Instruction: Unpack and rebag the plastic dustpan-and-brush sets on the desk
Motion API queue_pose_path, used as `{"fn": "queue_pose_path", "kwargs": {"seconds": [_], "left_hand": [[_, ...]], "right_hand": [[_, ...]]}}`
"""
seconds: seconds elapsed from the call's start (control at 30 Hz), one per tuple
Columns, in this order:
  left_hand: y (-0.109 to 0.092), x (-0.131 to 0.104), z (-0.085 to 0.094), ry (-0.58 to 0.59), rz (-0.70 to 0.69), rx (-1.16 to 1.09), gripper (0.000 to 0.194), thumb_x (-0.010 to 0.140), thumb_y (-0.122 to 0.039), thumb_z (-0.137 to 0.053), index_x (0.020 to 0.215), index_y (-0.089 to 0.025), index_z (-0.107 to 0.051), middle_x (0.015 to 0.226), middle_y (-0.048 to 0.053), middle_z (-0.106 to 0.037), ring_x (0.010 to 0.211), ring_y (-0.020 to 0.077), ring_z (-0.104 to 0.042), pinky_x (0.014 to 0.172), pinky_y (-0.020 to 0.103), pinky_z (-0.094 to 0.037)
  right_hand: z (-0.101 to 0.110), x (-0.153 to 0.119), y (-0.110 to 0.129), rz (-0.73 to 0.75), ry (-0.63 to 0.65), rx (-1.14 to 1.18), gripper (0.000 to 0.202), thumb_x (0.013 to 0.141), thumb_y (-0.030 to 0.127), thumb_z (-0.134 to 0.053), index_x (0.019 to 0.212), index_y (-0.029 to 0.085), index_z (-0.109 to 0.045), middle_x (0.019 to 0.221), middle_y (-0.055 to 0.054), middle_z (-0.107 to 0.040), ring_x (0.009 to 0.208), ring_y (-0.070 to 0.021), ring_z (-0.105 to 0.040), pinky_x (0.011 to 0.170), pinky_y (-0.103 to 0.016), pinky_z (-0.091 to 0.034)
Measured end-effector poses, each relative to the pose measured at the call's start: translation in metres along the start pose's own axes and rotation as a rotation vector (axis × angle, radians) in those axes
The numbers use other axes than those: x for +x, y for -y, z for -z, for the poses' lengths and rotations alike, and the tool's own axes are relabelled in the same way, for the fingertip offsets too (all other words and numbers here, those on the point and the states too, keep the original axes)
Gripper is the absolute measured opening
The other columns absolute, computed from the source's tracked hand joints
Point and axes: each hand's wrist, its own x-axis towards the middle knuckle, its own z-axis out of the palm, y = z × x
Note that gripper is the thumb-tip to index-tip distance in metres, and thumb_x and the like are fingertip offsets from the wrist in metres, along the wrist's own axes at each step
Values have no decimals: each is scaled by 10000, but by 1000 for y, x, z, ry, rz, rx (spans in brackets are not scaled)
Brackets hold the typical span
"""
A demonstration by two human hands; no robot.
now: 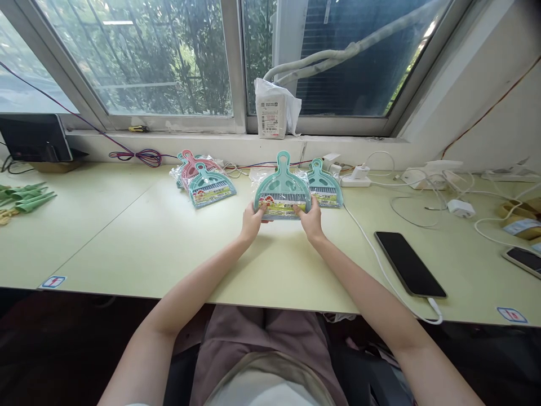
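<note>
Pale shirt (262,389), left hand (252,221) and right hand (311,220) clamped on wrapped dustpan (283,183), broad tabletop (139,242) leftward, phone (409,264) near front edge (270,308)

A mint-green toy-like dustpan (282,181) sealed in clear plastic wrap (258,177), gripped at both sides, its rounded loop handle (283,161) pointing away toward the far edge of the pale green table (152,242). Greyish brush bristles (291,198) lie across the pan above a yellow-green label (279,207) with red pictures at left. Whether its lower edge touches the table is unclear.
</note>
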Motion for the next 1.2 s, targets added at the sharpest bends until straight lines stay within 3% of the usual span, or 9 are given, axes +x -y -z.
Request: {"fn": "queue_pose_path", "kwargs": {"seconds": [0.1,0.2,0.33,0.5,0.67,0.9,1.07,1.2], "left_hand": [[-3,-6,1,-176,-83,238,466,764,-476,-697,1112,-200,-554,1023,91,-683,966,254,-657,781,329,-524],[-5,-13,-1,-302,-146,326,817,647,-489,-805,1321,-244,-415,1146,107,-655,1071,292,-634,847,348,-488],[-11,-17,-3,-320,-212,354,966,596,-437,-853,1391,-284,-325,1357,128,-543,1271,331,-516,863,348,-480],[-21,-18,-1,-230,-156,428,1032,592,-375,-866,1436,-316,-273,1504,105,-409,1339,350,-439,919,380,-455],[-17,-14,-1,-272,-169,399,981,633,-353,-838,1443,-326,-285,1407,88,-524,1219,327,-542,907,379,-450],[-5,4,1,-262,-170,388,838,690,-328,-791,1428,-275,-398,1069,68,-700,931,276,-642,850,357,-457],[1,20,8,-232,-273,374,784,750,-211,-708,1461,-297,-390,1125,49,-697,934,222,-647,839,317,-466],[10,31,15,-156,-335,266,778,793,-181,-636,1498,-296,-329,1035,35,-710,861,172,-653,795,282,-477]], "right_hand": [[-5,-7,7,-83,-69,28,629,753,429,-667,1315,205,-495,1167,-136,-666,1019,-273,-635,893,-421,-507],[-9,-15,16,-48,-70,24,606,767,407,-653,1314,204,-491,1126,-127,-686,996,-270,-649,880,-409,-511],[-9,-22,27,-1,-76,-13,619,791,402,-631,1353,203,-465,1212,-139,-659,1071,-277,-635,908,-406,-498],[-8,-26,35,48,-94,-33,642,797,419,-627,1380,225,-443,1345,-144,-588,1166,-282,-589,957,-423,-472],[-10,-24,31,16,-77,-76,639,793,418,-626,1377,234,-443,1183,-116,-674,1048,-296,-640,912,-438,-486],[-8,-9,17,-38,-19,-52,661,764,454,-645,1341,176,-484,1137,-149,-678,1106,-327,-613,958,-469,-483],[-2,1,11,-121,142,98,752,722,508,-668,1375,212,-439,1157,-117,-656,951,-282,-644,736,-457,-607],[4,10,5,-126,190,174,748,674,519,-719,1322,231,-482,1063,-86,-680,883,-250,-653,690,-425,-627]]}}
